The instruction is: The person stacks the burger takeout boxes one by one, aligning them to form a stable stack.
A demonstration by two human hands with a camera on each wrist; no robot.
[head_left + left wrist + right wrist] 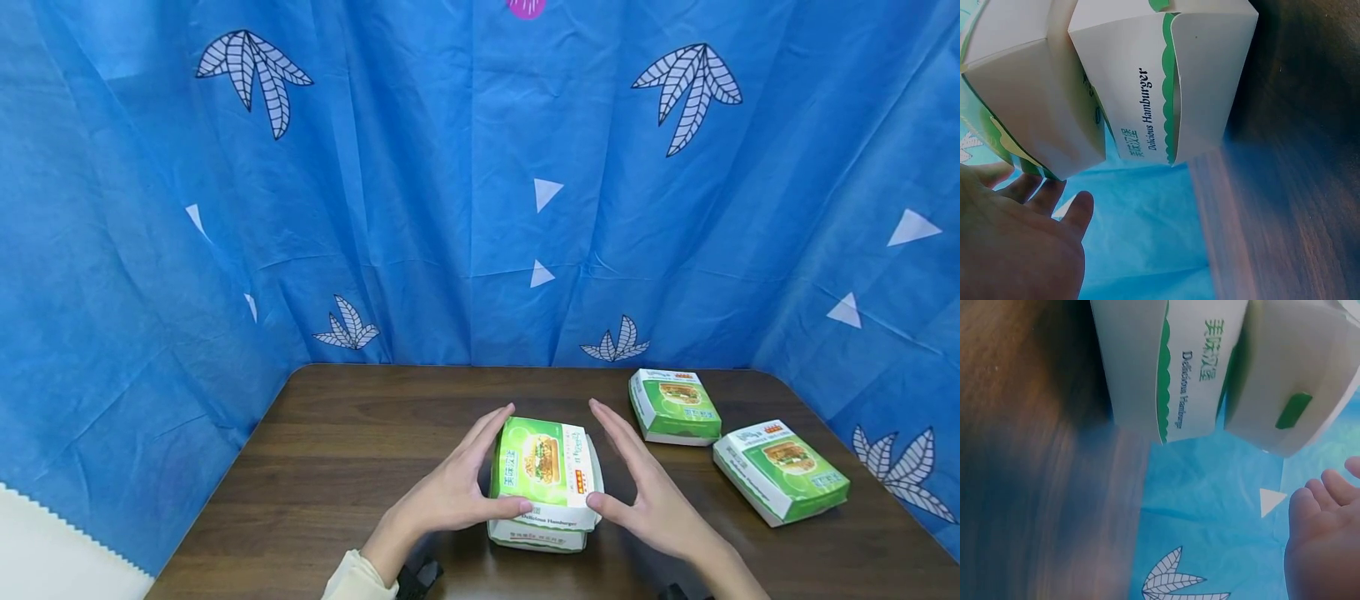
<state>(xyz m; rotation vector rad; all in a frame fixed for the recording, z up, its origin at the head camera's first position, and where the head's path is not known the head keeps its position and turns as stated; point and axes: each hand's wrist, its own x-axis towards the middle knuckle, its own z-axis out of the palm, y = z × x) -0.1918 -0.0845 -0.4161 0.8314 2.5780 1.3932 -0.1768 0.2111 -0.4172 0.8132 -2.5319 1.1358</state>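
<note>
Two white-and-green hamburger boxes are stacked on the wooden table. The upper hamburger box has a burger picture on its lid and sits slightly askew on the lower hamburger box. My left hand is at the stack's left side, fingers extended and thumb across the near left corner of the upper box. In the left wrist view its fingertips meet the upper box's edge. On the other side, my right hand is spread, its thumb tip by the near right corner. The right wrist view shows space between its fingers and the upper box.
Two more hamburger boxes lie to the right on the table: one near the back edge, another nearer the right edge. A blue curtain with leaf and triangle prints hangs behind and around the sides.
</note>
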